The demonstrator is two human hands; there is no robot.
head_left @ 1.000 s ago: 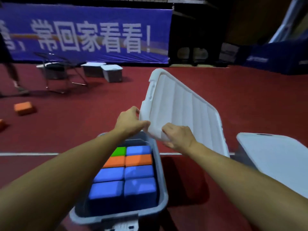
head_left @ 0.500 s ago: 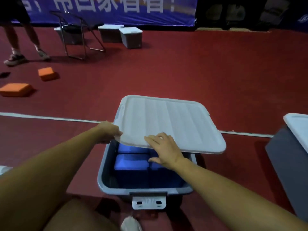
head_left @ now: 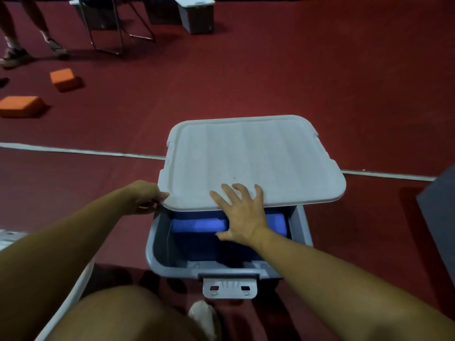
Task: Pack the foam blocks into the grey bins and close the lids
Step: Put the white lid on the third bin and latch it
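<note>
A grey bin (head_left: 157, 247) stands on the red floor right in front of me. Blue foam blocks (head_left: 199, 223) show through the gap at its near end. A white ribbed lid (head_left: 253, 156) lies nearly flat over the far part of the bin, skewed to the right and overhanging. My left hand (head_left: 145, 196) grips the lid's near left corner. My right hand (head_left: 242, 212) rests flat on the lid's near edge, fingers spread on top and thumb below. A grey latch (head_left: 230, 286) hangs from the bin's near rim.
Two orange foam blocks (head_left: 62, 78) (head_left: 21, 105) lie on the floor at the far left. A closed grey bin (head_left: 197, 13) and a metal chair (head_left: 115, 25) stand at the back beside a person's legs (head_left: 14, 28). Another bin's dark side (head_left: 440, 215) is at the right edge.
The lid came down from a steep tilt to lying almost flat over the bin. My right hand's fingers have spread out on top of it, and more of the blocks are covered.
</note>
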